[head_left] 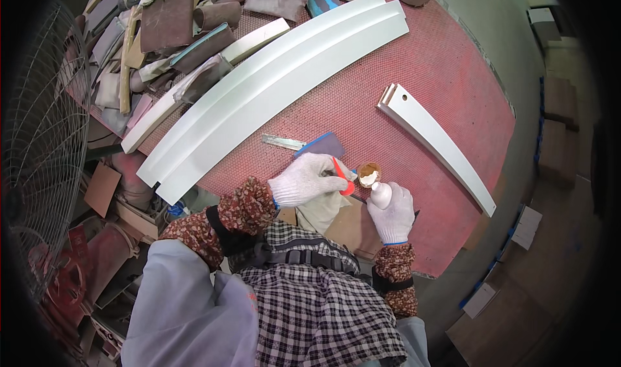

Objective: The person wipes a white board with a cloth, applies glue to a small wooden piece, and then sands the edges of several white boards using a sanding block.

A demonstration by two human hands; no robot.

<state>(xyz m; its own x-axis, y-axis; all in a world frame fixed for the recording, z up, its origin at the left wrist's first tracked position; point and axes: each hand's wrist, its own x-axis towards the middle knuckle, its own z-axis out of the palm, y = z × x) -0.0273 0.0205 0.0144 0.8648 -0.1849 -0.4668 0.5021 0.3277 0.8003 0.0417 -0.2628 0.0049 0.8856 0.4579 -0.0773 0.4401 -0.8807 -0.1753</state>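
Observation:
My left hand [309, 181], in a white knit glove, is closed on a red pointed piece [343, 178] with a rounded lower end. Just right of it is a small round tan container [369, 170] with white paste inside; what supports it is hard to make out. My right hand [392, 215], also gloved, is wrapped round a small white bottle [381, 196] whose narrow tip points at the paste. Past my left hand, a purple-grey sanding pad [323, 146] with a blue edge lies on the red mat, beside a thin metal strip [283, 140].
Long curved white panels [284, 89] lie across the red textured table mat [453, 63]. A shorter curved white piece [440, 147] rests on the right. Sanding pads and blocks [167, 31] are heaped at the far left. A wire fan guard [48, 140] stands on the left.

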